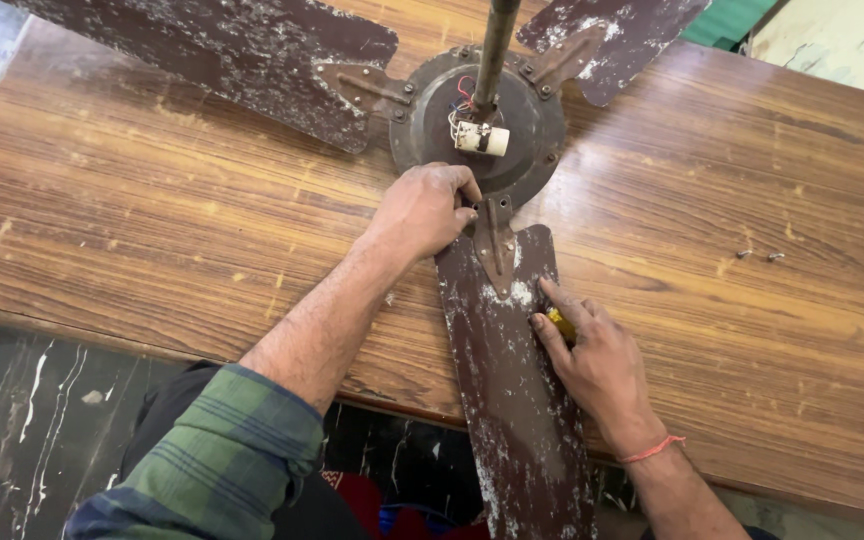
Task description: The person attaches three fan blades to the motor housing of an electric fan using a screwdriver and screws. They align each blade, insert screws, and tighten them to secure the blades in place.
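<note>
**Hands on a worn ceiling fan laid across a wooden surface**

Left of the left hand (pixel 422 208), the wooden surface (pixel 152 220) lies bare, with one flaking brown fan blade (pixel 242 50) slanting up and away beyond that hand. The left hand is curled, its fingertips pressed at the rim of the round motor housing (pixel 477 125), right where the metal bracket (pixel 495 245) of the near blade joins it. Above the hand, a rod (pixel 494 45) rises from the housing beside a small white capacitor (pixel 482 138) and loose wires. The near blade (pixel 517 400) runs between the two hands, its long axis pointing from the housing toward the person and overhanging the surface's edge. The right hand (pixel 597 365) rests on that blade's right edge, fingers closed around something small and yellow (pixel 560 322), possibly a screwdriver handle. Well right of it lie two small screws (pixel 760 256).
</note>
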